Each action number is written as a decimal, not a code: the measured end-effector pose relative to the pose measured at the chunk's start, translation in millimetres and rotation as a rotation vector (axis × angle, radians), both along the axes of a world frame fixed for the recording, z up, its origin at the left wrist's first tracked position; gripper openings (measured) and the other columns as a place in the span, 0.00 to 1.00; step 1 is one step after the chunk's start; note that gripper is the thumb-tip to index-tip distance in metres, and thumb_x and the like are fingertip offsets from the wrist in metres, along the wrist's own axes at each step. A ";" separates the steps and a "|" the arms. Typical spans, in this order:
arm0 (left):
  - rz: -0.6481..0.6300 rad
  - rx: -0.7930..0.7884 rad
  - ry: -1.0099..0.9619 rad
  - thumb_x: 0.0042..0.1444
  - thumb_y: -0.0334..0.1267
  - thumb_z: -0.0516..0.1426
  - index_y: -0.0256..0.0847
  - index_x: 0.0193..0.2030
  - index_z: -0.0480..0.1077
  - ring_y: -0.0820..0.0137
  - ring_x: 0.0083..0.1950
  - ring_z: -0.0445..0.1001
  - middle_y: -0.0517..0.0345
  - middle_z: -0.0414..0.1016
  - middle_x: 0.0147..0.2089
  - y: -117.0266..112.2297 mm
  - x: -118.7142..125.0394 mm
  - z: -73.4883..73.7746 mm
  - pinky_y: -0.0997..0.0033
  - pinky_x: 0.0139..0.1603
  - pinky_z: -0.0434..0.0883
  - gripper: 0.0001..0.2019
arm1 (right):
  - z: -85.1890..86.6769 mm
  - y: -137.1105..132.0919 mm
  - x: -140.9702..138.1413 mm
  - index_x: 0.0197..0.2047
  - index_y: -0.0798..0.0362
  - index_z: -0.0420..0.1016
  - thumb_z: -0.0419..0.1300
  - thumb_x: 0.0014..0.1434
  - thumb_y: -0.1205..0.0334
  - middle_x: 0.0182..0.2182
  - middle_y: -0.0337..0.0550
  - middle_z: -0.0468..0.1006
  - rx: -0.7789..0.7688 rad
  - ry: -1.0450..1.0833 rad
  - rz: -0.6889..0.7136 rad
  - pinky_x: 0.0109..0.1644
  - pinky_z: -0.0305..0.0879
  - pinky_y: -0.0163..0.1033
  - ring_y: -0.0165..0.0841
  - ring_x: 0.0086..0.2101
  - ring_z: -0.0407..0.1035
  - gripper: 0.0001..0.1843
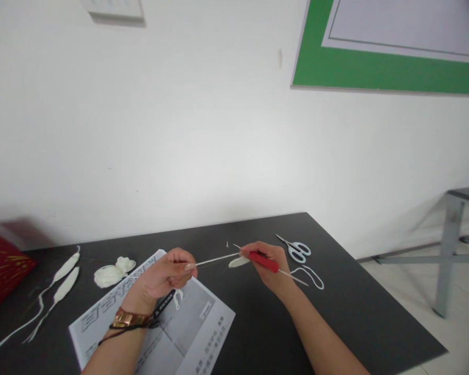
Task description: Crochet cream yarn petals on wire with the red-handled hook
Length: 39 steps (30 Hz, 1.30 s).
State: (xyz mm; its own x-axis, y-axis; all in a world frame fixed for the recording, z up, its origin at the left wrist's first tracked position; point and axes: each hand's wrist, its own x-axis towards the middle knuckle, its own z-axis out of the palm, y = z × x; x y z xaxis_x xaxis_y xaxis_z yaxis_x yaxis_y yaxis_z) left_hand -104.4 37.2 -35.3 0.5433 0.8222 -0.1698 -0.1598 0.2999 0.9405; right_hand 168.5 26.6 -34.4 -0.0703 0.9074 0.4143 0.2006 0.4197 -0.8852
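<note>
My left hand (168,273) is closed in a pinch on one end of a thin white stem (214,259) that runs to the right. My right hand (268,263) is closed on a red-handled crochet hook (263,262) whose tip meets the stem near a small white petal (238,262). Both hands hover above the dark table (355,312). A watch and dark cords circle my left wrist.
A printed instruction sheet (187,333) lies under my left arm. White petals on stems (62,278) and a clump of white yarn (111,272) lie to the left, beside a red box (3,271). Scissors (297,249) and a yarn loop (312,276) lie to the right.
</note>
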 end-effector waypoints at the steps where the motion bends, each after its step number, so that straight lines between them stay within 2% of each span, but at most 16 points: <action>1: 0.010 0.003 -0.003 0.45 0.42 0.63 0.33 0.24 0.71 0.83 0.15 0.47 0.66 0.55 0.15 0.4 1.6 1.7 0.79 0.17 0.45 0.12 | 0.3 -0.1 0.0 0.32 0.52 0.80 0.63 0.51 0.63 0.28 0.44 0.82 -0.004 0.004 0.003 0.34 0.69 0.38 0.37 0.30 0.75 0.04; 4: 0.038 0.015 0.005 0.47 0.40 0.61 0.34 0.21 0.68 0.79 0.19 0.57 0.60 0.64 0.21 2.3 8.4 6.3 0.77 0.19 0.52 0.12 | 2.0 0.6 0.3 0.31 0.51 0.80 0.65 0.50 0.64 0.28 0.44 0.82 -0.044 0.065 0.003 0.34 0.70 0.38 0.37 0.30 0.75 0.04; 6: 0.050 0.024 0.033 0.47 0.40 0.59 0.35 0.20 0.66 0.77 0.21 0.60 0.57 0.66 0.24 4.1 11.1 7.6 0.77 0.19 0.52 0.11 | 3.8 1.4 0.7 0.30 0.51 0.80 0.66 0.48 0.63 0.28 0.44 0.82 -0.083 0.130 0.012 0.34 0.70 0.38 0.37 0.30 0.76 0.04; 11: 0.079 0.068 0.198 0.46 0.38 0.60 0.33 0.22 0.69 0.81 0.16 0.52 0.62 0.62 0.17 10.2 5.6 2.8 0.77 0.17 0.47 0.10 | 8.2 1.9 -0.4 0.28 0.52 0.79 0.68 0.44 0.63 0.28 0.44 0.82 -0.166 0.254 0.053 0.36 0.72 0.39 0.37 0.30 0.76 0.05; 13: 0.103 0.112 0.282 0.46 0.39 0.60 0.33 0.23 0.71 0.80 0.17 0.54 0.60 0.65 0.18 13.4 3.5 -0.3 0.76 0.18 0.50 0.10 | 8.7 1.7 -1.8 0.27 0.52 0.79 0.69 0.42 0.62 0.28 0.44 0.82 -0.195 0.282 0.078 0.36 0.72 0.39 0.36 0.30 0.76 0.06; 15: 0.154 0.178 0.371 0.45 0.40 0.61 0.33 0.25 0.73 0.75 0.22 0.62 0.55 0.71 0.23 17.2 4.7 -2.8 0.75 0.22 0.57 0.10 | 8.4 1.6 -3.1 0.26 0.53 0.79 0.70 0.41 0.62 0.28 0.44 0.82 -0.214 0.284 0.100 0.36 0.72 0.39 0.36 0.30 0.76 0.06; 17: 0.247 0.260 0.453 0.44 0.40 0.62 0.35 0.30 0.76 0.68 0.33 0.69 0.51 0.75 0.32 20.6 9.7 -3.5 0.73 0.30 0.63 0.10 | 7.3 2.0 -3.6 0.26 0.53 0.79 0.70 0.42 0.62 0.28 0.44 0.82 -0.221 0.251 0.103 0.34 0.71 0.38 0.36 0.30 0.76 0.06; 20: 0.364 0.367 0.539 0.46 0.42 0.60 0.39 0.40 0.75 0.63 0.45 0.68 0.51 0.75 0.43 19.6 22.1 1.0 0.70 0.40 0.65 0.15 | 3.9 3.4 -3.9 0.28 0.53 0.79 0.68 0.44 0.62 0.27 0.44 0.81 -0.209 0.184 0.070 0.33 0.70 0.37 0.35 0.28 0.75 0.06; 22: 0.321 0.397 0.569 0.49 0.45 0.58 0.38 0.39 0.75 0.63 0.44 0.70 0.51 0.77 0.41 12.5 32.4 7.3 0.68 0.42 0.65 0.14 | 1.1 4.0 -4.5 0.28 0.54 0.79 0.68 0.45 0.63 0.27 0.43 0.81 -0.202 0.151 0.059 0.33 0.70 0.37 0.34 0.28 0.75 0.05; 25: 0.127 0.390 0.578 0.51 0.47 0.56 0.36 0.32 0.78 0.64 0.36 0.73 0.52 0.79 0.31 -3.7 48.5 16.5 0.69 0.38 0.67 0.16 | -1.2 2.9 -6.5 0.29 0.54 0.79 0.67 0.45 0.65 0.27 0.43 0.81 -0.203 0.099 0.074 0.33 0.69 0.36 0.34 0.28 0.74 0.04; 28: -0.049 0.411 0.636 0.52 0.45 0.56 0.36 0.34 0.78 0.65 0.35 0.74 0.55 0.79 0.32 -15.2 62.1 19.0 0.72 0.36 0.68 0.15 | -0.5 0.4 -8.7 0.29 0.54 0.80 0.66 0.46 0.65 0.27 0.44 0.81 -0.188 0.021 0.071 0.32 0.68 0.36 0.35 0.28 0.74 0.04; 30: -0.075 0.428 0.678 0.53 0.44 0.54 0.35 0.36 0.78 0.65 0.35 0.75 0.54 0.79 0.31 -17.6 68.1 16.8 0.73 0.35 0.68 0.16 | 0.2 -0.9 -9.7 0.30 0.54 0.80 0.66 0.47 0.65 0.27 0.45 0.81 -0.173 -0.021 0.064 0.32 0.68 0.36 0.35 0.29 0.74 0.04; 35: -0.049 0.465 0.730 0.55 0.43 0.51 0.35 0.38 0.77 0.67 0.34 0.75 0.54 0.79 0.32 -18.8 74.8 10.3 0.74 0.35 0.67 0.17 | -0.7 -2.2 -11.3 0.30 0.53 0.80 0.65 0.48 0.65 0.27 0.45 0.81 -0.144 -0.046 0.035 0.32 0.67 0.36 0.36 0.28 0.74 0.04; 39: -0.160 0.546 0.827 0.55 0.39 0.49 0.37 0.36 0.76 0.70 0.28 0.75 0.57 0.79 0.29 -21.6 76.1 10.5 0.77 0.27 0.65 0.16 | -2.6 -3.3 -12.8 0.30 0.53 0.80 0.64 0.48 0.64 0.26 0.44 0.81 -0.132 -0.081 0.040 0.31 0.67 0.36 0.36 0.28 0.75 0.04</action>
State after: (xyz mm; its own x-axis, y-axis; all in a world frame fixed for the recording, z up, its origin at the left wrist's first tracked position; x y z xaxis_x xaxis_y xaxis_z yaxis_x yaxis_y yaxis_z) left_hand -28.4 15.7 -24.7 0.5361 0.8278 -0.1654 0.6106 -0.2450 0.7530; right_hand 155.6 23.2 -36.9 -0.1360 0.9494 0.2833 0.2589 0.3100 -0.9148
